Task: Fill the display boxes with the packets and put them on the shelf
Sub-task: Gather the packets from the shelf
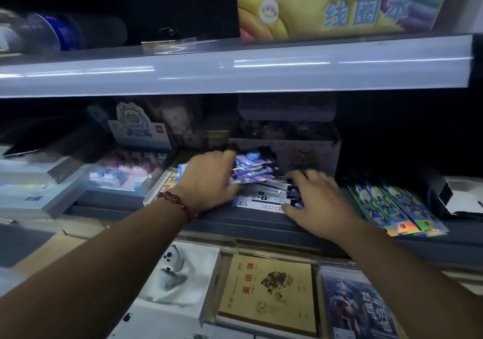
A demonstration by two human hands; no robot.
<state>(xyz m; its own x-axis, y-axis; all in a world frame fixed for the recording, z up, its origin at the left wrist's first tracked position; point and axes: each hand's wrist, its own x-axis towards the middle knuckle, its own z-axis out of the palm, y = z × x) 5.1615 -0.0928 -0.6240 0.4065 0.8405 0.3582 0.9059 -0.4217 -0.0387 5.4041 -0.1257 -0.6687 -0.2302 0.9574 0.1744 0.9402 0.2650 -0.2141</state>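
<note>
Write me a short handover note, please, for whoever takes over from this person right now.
Left hand: grips the fanned purple packets.
Right hand: open, flat on the lower packets of the same pile.
Where: the pile lies on the middle shelf, before a grey box.
Done: packets are on the shelf.
Left: square the pile; whether a display box holds it cannot be told.
</note>
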